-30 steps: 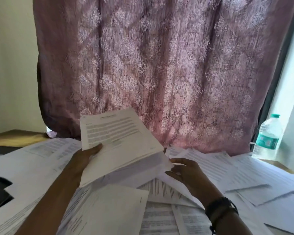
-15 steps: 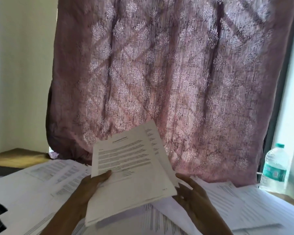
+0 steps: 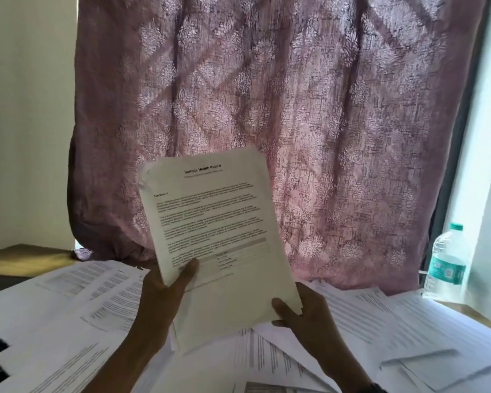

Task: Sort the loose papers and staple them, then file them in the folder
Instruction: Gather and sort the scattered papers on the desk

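Stack of sheets (image 3: 216,245), headed "Sample Health Report", is held up above the loose papers (image 3: 380,321). I have the left hand (image 3: 162,299) pinching its left edge, thumb across the front, the right hand (image 3: 306,313) gripping its lower right corner. Top-left edges look ragged; if either pinch slackens, sheets could slip and mix into the spread below.

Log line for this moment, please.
phase: sorting | left hand: holds paper stack | right hand: grips its lower corner | loose sheets: spread beneath
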`<state>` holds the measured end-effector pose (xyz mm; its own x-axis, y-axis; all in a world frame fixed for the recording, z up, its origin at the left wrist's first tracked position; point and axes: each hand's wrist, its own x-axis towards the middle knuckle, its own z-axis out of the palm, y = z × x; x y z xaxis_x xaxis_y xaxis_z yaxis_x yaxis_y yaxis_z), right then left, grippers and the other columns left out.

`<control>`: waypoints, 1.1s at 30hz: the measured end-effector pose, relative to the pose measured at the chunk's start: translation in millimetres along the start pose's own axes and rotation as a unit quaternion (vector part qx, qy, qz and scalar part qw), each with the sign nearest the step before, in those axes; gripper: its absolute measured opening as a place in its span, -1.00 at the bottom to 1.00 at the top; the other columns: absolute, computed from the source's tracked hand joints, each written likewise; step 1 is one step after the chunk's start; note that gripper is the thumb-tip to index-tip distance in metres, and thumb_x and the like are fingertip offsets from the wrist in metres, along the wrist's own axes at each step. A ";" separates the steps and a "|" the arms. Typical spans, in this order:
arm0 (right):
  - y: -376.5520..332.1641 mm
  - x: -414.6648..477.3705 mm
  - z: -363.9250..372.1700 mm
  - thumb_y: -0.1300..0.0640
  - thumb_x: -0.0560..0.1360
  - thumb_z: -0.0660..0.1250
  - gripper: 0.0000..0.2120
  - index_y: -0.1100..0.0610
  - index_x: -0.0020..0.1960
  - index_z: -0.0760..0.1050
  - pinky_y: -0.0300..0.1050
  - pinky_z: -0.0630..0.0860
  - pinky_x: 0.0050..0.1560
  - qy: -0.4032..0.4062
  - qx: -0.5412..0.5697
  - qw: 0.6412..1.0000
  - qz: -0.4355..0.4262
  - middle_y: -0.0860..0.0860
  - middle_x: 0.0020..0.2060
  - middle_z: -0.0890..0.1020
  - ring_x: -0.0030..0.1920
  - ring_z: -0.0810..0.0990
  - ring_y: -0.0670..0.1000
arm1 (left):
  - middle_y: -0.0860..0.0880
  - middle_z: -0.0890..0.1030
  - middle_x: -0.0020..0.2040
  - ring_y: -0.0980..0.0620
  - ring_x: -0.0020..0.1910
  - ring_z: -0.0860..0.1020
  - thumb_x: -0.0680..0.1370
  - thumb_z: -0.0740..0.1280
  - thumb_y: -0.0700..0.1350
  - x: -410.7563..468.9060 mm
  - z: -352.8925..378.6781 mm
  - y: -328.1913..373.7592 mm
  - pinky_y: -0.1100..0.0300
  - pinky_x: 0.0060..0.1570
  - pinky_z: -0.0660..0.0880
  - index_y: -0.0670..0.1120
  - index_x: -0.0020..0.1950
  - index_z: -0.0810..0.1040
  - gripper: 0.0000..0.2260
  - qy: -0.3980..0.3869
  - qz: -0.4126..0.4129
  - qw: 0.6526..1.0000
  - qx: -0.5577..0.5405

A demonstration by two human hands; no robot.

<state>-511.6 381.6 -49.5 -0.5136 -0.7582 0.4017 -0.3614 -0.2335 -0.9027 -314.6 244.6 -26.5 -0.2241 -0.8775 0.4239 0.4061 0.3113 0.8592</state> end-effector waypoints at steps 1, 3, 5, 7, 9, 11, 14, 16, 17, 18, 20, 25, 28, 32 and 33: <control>2.2 -0.4 0.8 0.23 0.48 0.42 -0.77 0.11 0.13 0.54 -0.14 0.64 -0.15 0.006 -0.024 1.000 -0.004 0.01 -0.05 0.70 -0.08 0.70 -0.04 | 0.24 0.69 -0.14 0.27 -0.13 0.64 0.42 0.44 -0.13 -0.5 -0.2 -0.9 0.31 -0.13 0.51 0.06 0.00 0.58 -0.81 -0.002 -0.002 1.000 0.001; 7.8 -2.0 1.3 0.18 0.46 0.46 -0.72 0.09 0.15 0.51 -0.16 0.64 -0.10 0.019 -0.041 0.999 -0.001 -0.03 -0.02 0.70 -0.05 0.69 -0.09 | 0.20 0.70 -0.13 0.22 -0.13 0.65 0.42 0.43 -0.14 -1.6 -1.0 -3.3 0.25 -0.10 0.53 0.05 0.02 0.58 -0.80 -0.018 -0.014 1.000 0.007; 11.1 -3.0 0.8 0.14 0.47 0.45 -0.69 0.05 0.19 0.51 -0.17 0.64 -0.06 0.013 -0.051 0.999 -0.008 -0.07 0.02 0.70 -0.01 0.68 -0.12 | 0.12 0.71 -0.07 0.14 -0.09 0.67 0.44 0.42 -0.12 -1.9 -1.7 -5.3 0.13 -0.03 0.55 0.02 0.05 0.60 -0.80 -0.049 -0.027 0.998 0.024; 10.9 -2.9 -0.4 0.15 0.51 0.40 -0.71 0.05 0.23 0.52 -0.14 0.63 0.00 -0.002 -0.063 0.998 -0.023 -0.10 0.06 0.69 0.05 0.67 -0.12 | 0.08 0.71 -0.07 0.09 -0.08 0.68 0.46 0.41 -0.13 -1.4 -2.7 -7.1 0.08 0.00 0.55 -0.01 0.05 0.61 -0.82 -0.068 -0.036 0.997 0.032; 10.5 -3.1 -1.9 0.18 0.54 0.36 -0.73 0.07 0.23 0.54 -0.12 0.63 0.03 -0.006 -0.060 0.998 -0.030 -0.10 0.07 0.68 0.07 0.66 -0.11 | 0.13 0.71 -0.11 0.15 -0.13 0.67 0.47 0.40 -0.15 -0.9 -2.5 -8.8 0.11 -0.02 0.54 0.00 0.01 0.61 -0.86 -0.076 -0.034 0.996 0.037; 8.8 -3.7 -3.5 0.23 0.55 0.35 -0.75 0.07 0.20 0.55 -0.15 0.62 0.03 -0.007 -0.043 0.999 -0.021 -0.08 0.06 0.69 0.06 0.67 -0.10 | 0.17 0.70 -0.15 0.21 -0.16 0.66 0.47 0.39 -0.16 -1.5 -1.3 -8.7 0.14 -0.05 0.53 0.02 -0.01 0.59 -0.86 -0.081 -0.026 0.995 0.045; 4.0 -4.6 -4.4 0.23 0.54 0.36 -0.79 0.08 0.16 0.57 -0.18 0.63 -0.05 -0.016 -0.011 1.000 0.007 -0.05 0.00 0.71 -0.01 0.69 -0.08 | 0.27 0.68 -0.23 0.31 -0.21 0.64 0.50 0.37 -0.21 -0.5 -2.4 -8.3 0.23 -0.10 0.49 0.06 -0.03 0.57 -0.84 -0.071 -0.005 0.996 0.052; 0.3 -3.4 -7.5 0.13 0.54 0.37 -0.84 0.10 0.12 0.58 -0.20 0.62 -0.13 -0.005 0.008 0.999 0.031 -0.04 -0.08 0.72 -0.08 0.71 -0.05 | 0.33 0.65 -0.26 0.38 -0.23 0.61 0.51 0.37 -0.22 0.4 -2.1 -9.1 0.29 -0.10 0.46 0.09 -0.04 0.56 -0.81 -0.060 0.007 0.997 0.056; 0.6 -0.5 -10.8 0.05 0.53 0.38 -0.81 0.12 0.09 0.59 -0.18 0.60 -0.14 0.006 0.008 0.999 0.049 0.00 -0.12 0.72 -0.11 0.70 -0.02 | 0.32 0.65 -0.26 0.38 -0.23 0.61 0.51 0.37 -0.23 0.8 -1.9 -9.1 0.31 -0.11 0.49 0.08 -0.04 0.56 -0.81 -0.055 0.007 0.997 0.050; -0.1 0.5 -14.6 -0.03 0.51 0.39 -0.74 0.14 0.07 0.59 -0.12 0.59 -0.14 0.021 0.013 0.997 0.070 0.06 -0.14 0.71 -0.14 0.68 0.03 | 0.29 0.66 -0.27 0.38 -0.25 0.61 0.51 0.36 -0.23 0.5 -1.2 -9.6 0.33 -0.13 0.52 0.08 -0.05 0.56 -0.81 -0.053 0.000 0.998 0.039; 4.7 4.5 -28.4 -0.15 0.41 0.44 -0.60 0.15 0.04 0.56 0.03 0.57 -0.08 0.078 -0.012 0.991 0.107 0.10 -0.16 0.68 -0.16 0.63 0.07 | 0.24 0.66 -0.26 0.34 -0.27 0.62 0.52 0.35 -0.23 -0.5 -0.5 -11.3 0.32 -0.16 0.56 0.07 -0.05 0.57 -0.82 -0.053 -0.019 0.998 0.020; 22.1 -2.9 -85.8 -0.08 0.47 0.41 -0.46 0.19 0.31 0.39 -0.04 0.39 0.25 0.255 -0.323 0.886 0.216 0.14 0.22 0.56 0.26 0.50 0.15 | 0.12 0.64 0.00 0.11 -0.04 0.60 0.53 0.35 -0.23 -2.5 3.1 -14.9 0.07 0.12 0.48 -0.01 0.05 0.59 -0.84 -0.057 -0.065 0.996 -0.016; 21.7 -8.5 -103.1 -0.15 0.39 0.47 -0.23 0.27 0.38 0.27 -0.01 0.39 0.26 0.247 -0.374 0.847 0.285 0.24 0.30 0.42 0.32 0.41 0.21 | 0.12 0.65 0.02 0.14 -0.08 0.63 0.52 0.36 -0.23 -5.3 6.9 -16.5 0.11 0.08 0.55 -0.04 0.10 0.60 -0.81 -0.069 -0.077 0.994 -0.020; 26.3 -9.5 -106.4 -0.21 0.30 0.53 -0.12 0.24 0.37 0.22 0.00 0.41 0.26 0.170 -0.445 0.823 0.309 0.24 0.28 0.45 0.32 0.40 0.21 | 0.19 0.66 -0.11 0.17 -0.19 0.64 0.51 0.37 -0.21 -9.9 10.3 -16.9 0.14 -0.05 0.58 -0.01 0.01 0.60 -0.87 -0.080 -0.083 0.993 -0.009; 27.2 -9.1 -106.9 -0.20 0.27 0.55 -0.13 0.23 0.34 0.23 0.00 0.42 0.24 0.160 -0.459 0.819 0.305 0.22 0.26 0.48 0.31 0.41 0.22 | 0.19 0.67 -0.16 0.16 -0.20 0.64 0.52 0.37 -0.21 -11.4 11.1 -16.2 0.15 -0.06 0.58 -0.01 0.01 0.60 -0.87 -0.082 -0.086 0.993 -0.007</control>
<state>-600.0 447.2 -61.2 -0.9408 -0.3312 0.0720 -0.3198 0.7969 -0.5126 -328.5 253.6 -42.1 -0.4326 -0.8456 0.3127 0.3602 0.1558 0.9198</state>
